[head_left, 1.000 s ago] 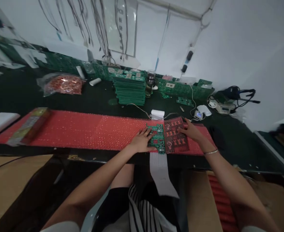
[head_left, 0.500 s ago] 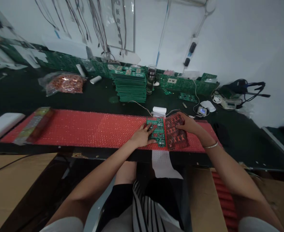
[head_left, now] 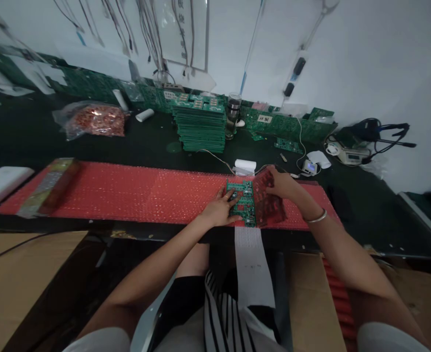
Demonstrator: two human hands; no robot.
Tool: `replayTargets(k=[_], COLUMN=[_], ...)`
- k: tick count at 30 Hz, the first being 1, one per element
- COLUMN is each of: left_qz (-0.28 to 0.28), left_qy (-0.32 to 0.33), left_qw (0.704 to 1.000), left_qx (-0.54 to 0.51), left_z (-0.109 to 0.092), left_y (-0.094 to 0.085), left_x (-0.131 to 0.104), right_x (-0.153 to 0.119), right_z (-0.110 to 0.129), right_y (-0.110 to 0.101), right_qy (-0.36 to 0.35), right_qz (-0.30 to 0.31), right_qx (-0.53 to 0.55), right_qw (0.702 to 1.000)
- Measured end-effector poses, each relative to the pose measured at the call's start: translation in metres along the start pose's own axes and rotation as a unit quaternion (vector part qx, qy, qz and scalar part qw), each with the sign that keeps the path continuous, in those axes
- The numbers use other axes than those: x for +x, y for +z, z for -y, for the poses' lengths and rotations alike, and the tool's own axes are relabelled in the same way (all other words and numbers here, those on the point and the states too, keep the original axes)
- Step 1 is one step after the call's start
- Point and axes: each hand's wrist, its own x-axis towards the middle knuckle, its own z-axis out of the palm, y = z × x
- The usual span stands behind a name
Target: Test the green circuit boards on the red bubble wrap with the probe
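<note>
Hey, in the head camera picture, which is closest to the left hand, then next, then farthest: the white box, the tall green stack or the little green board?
1. Green board: right under the left hand's fingers.
2. Tall green stack: behind the hand, toward the wall.
3. White box: away at the table's left end.

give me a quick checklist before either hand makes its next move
1. Left hand spread on green circuit board: ok
2. Right hand at dark red panel: ok
3. Right hand's grip secure: cannot tell, blurred
4. Circuit board over red bubble wrap: ok
5. White strip wholly on bench: not ok, hangs over front edge
6. Stack of green boards apart from both hands: ok
</note>
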Motion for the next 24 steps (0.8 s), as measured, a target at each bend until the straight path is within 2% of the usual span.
replayTargets(k=[3,5,8,10,12,14,17,19,21,24], left_qz=[-0.031,-0.068,-0.105,-0.114,-0.125,-0.15,-0.182,-0.164,-0.129,-0.111], left_qy=[0.007,-0.04,-0.113,-0.119,-0.122,-0.119,-0.071,-0.037,-0.028,-0.035], left_qw=[0.998,0.993,0.981,0.979,0.977,0.974,0.97,0.977,0.986,0.992], left_qx=[-0.045,-0.088,-0.121,-0.121,-0.12,-0.124,-0.142,-0.135,-0.1,-0.044], left_z=[0.007,0.016,0.03,0.036,0.038,0.034,0.021,0.011,0.004,0.001], left_y=[-0.001,-0.001,-0.002,-0.002,-0.003,-0.006,-0.008,-0.008,-0.006,-0.002], left_x=[0.0,0.001,0.004,0.005,0.003,-0.004,-0.02,-0.03,-0.036,-0.039], right_x=[0.004,0.009,0.016,0.021,0.024,0.024,0.015,0.006,-0.003,-0.009], right_z=[0.032,0.058,0.1,0.123,0.136,0.135,0.106,0.08,0.057,0.038], right_y=[-0.002,0.002,0.019,0.032,0.043,0.049,0.055,0.063,0.074,0.088], right_qy=[0.001,-0.019,-0.056,-0.048,-0.027,-0.023,-0.006,0.037,0.064,0.022], right_qz=[-0.009,-0.017,-0.022,-0.013,0.004,0.013,-0.037,-0.091,-0.094,-0.08], right_qx=[-0.046,-0.04,-0.018,-0.01,0.0,0.033,0.112,0.149,0.193,0.29], right_qw=[0.999,0.999,0.998,0.999,1.0,0.999,0.993,0.984,0.975,0.953])
